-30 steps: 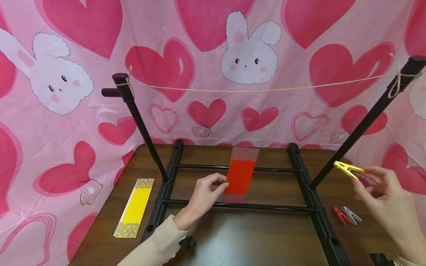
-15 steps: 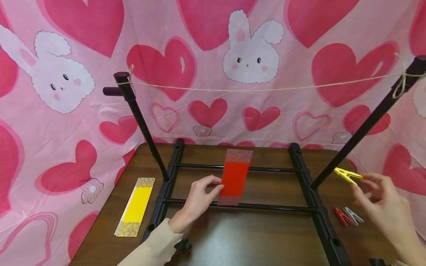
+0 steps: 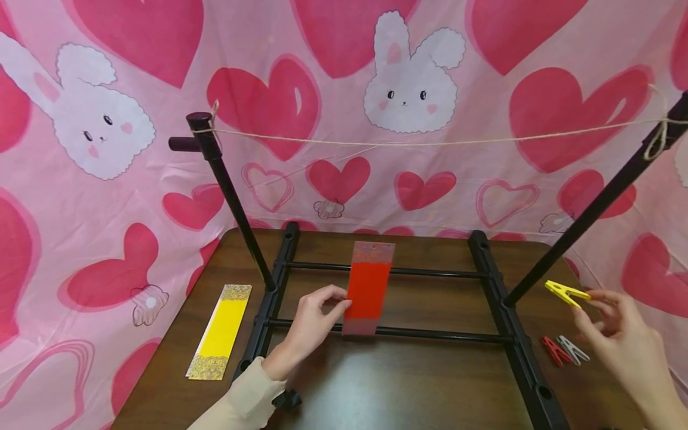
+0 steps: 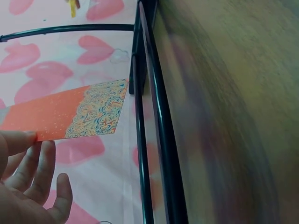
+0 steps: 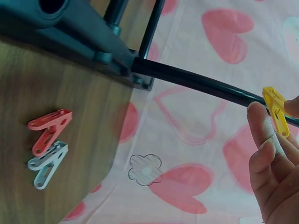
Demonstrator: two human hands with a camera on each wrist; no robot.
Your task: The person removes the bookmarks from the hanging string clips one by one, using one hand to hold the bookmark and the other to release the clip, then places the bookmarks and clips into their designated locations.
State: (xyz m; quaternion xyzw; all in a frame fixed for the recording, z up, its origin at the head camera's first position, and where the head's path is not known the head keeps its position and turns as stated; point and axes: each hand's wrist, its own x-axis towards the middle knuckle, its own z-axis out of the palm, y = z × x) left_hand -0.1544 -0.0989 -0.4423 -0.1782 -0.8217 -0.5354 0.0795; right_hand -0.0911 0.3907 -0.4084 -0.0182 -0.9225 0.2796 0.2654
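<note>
My left hand [image 3: 314, 322] pinches a red card [image 3: 369, 289] by its left edge, between thumb and fingers, and holds it upright over the black frame. Patterned bands cross the card's two ends; the left wrist view shows the ornate band [image 4: 100, 109] close up. At the right, my right hand [image 3: 623, 340] pinches a yellow clothespin [image 3: 567, 292] in the air, beside the right post. Below that hand, a red clothespin [image 5: 49, 130] and a white clothespin [image 5: 48, 163] lie side by side on the table. No clothespin touches the red card.
A string [image 3: 408, 144] runs between the tops of two black posts [image 3: 239, 203] on a black frame [image 3: 502, 322]. A yellow card [image 3: 219, 334] lies left of the frame on the wooden table [image 3: 398, 388]. A pink printed cloth [image 3: 333, 119] hangs behind.
The red card and my left hand have shifted left, and the card has turned to face me more. My right hand still holds the yellow clothespin, slightly lower in view.
</note>
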